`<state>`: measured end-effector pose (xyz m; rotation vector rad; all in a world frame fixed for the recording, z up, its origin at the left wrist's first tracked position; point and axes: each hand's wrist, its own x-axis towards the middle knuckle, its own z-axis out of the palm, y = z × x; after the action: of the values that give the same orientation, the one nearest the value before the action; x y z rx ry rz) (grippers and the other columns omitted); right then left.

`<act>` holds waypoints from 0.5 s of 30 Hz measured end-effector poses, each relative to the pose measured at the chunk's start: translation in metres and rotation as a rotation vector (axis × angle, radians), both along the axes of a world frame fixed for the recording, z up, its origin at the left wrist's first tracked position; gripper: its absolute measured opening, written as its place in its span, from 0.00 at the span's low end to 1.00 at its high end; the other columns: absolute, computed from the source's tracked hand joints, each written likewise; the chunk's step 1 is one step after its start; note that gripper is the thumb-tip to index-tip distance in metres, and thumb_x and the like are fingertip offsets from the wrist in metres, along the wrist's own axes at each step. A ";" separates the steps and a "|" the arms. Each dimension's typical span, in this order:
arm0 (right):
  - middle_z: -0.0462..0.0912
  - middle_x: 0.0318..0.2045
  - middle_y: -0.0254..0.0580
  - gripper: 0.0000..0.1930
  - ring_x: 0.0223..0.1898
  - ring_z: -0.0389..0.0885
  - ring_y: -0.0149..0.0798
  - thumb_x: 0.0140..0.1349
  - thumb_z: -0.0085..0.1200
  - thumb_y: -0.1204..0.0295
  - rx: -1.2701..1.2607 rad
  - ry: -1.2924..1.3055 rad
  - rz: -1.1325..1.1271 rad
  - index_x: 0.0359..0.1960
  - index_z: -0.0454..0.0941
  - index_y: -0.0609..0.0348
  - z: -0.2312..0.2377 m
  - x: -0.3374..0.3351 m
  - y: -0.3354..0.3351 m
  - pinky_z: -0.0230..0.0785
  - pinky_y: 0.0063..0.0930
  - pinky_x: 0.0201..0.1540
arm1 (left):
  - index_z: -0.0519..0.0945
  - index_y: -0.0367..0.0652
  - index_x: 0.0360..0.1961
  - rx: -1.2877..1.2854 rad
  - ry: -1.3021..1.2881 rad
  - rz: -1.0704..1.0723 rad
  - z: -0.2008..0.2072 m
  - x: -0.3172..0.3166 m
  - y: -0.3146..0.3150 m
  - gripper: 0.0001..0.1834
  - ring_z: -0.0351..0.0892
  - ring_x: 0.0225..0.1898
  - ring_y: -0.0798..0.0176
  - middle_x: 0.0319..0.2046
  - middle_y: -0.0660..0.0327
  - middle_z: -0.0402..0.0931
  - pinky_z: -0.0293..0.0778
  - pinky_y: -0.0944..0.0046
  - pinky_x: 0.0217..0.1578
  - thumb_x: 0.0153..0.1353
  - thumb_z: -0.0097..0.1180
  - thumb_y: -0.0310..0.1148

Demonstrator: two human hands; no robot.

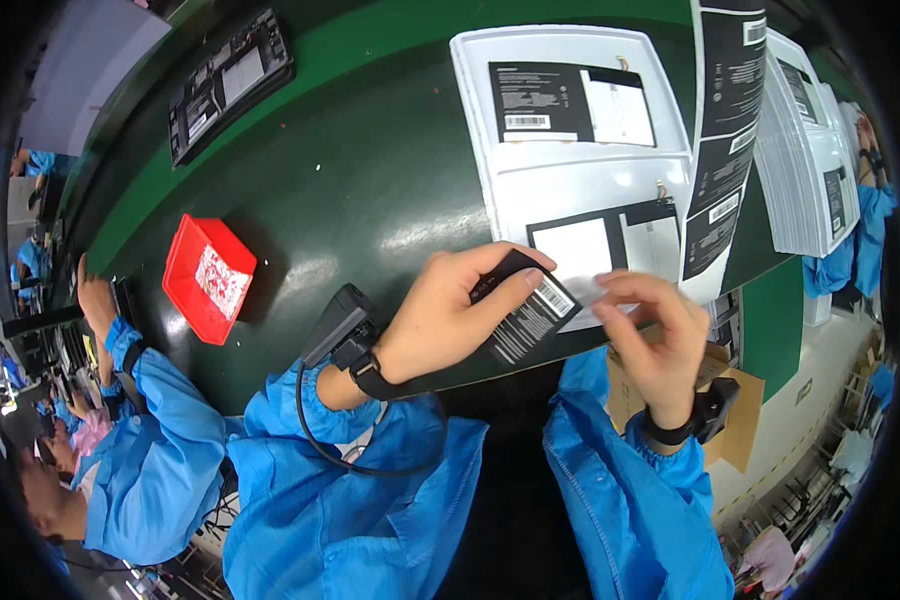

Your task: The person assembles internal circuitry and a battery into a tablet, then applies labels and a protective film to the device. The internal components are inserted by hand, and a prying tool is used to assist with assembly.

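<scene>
My left hand grips a black label printed with white text and a barcode, thumb on top, over the table's front edge. Close by on its right, my right hand has thumb and forefinger brought together at the label's corner; something pale and thin seems to be there, too blurred to name. Just beyond both hands lies a white plastic tray. A flat black-and-white battery rests in its far compartment. Another flat battery sits in the near one, its lower part hidden by my hands.
A sheet of black labels stands over the tray's right side. Right of it is a stack of white trays. On the left are a red bin and, farther back, an opened electronic device. A co-worker's arm reaches in at left.
</scene>
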<state>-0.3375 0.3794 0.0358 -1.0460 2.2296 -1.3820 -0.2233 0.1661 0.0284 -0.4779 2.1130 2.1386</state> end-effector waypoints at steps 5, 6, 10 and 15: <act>0.87 0.42 0.39 0.18 0.35 0.87 0.38 0.50 0.72 0.70 0.136 0.313 0.252 0.44 0.84 0.56 0.023 -0.008 -0.023 0.79 0.28 0.32 | 0.49 0.41 0.75 -0.200 0.035 -0.350 -0.003 0.000 -0.002 0.46 0.86 0.36 0.41 0.34 0.43 0.85 0.79 0.55 0.35 0.60 0.63 0.29; 0.86 0.42 0.37 0.18 0.36 0.87 0.39 0.50 0.72 0.67 0.186 0.348 0.358 0.43 0.85 0.54 0.024 -0.007 -0.028 0.79 0.30 0.33 | 0.49 0.41 0.75 -0.193 0.036 -0.347 0.000 -0.003 -0.002 0.46 0.86 0.36 0.41 0.34 0.43 0.85 0.79 0.55 0.35 0.60 0.63 0.29; 0.86 0.33 0.34 0.12 0.29 0.85 0.39 0.53 0.69 0.67 0.260 0.345 0.468 0.39 0.85 0.53 0.023 -0.008 -0.034 0.77 0.29 0.29 | 0.39 0.38 0.76 -0.243 -0.026 -0.442 0.008 -0.004 -0.002 0.54 0.85 0.29 0.38 0.29 0.40 0.83 0.77 0.48 0.30 0.58 0.64 0.28; 0.85 0.27 0.39 0.07 0.22 0.82 0.37 0.55 0.69 0.71 0.253 0.141 0.314 0.32 0.84 0.58 0.023 -0.008 -0.031 0.72 0.27 0.24 | 0.58 0.37 0.71 -0.285 0.107 -0.373 -0.002 -0.004 -0.018 0.44 0.85 0.27 0.45 0.26 0.46 0.83 0.77 0.57 0.28 0.57 0.67 0.31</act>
<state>-0.3450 0.3479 0.0586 -1.3619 2.1463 -0.8961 -0.2277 0.1483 0.0265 0.0181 2.3516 1.7055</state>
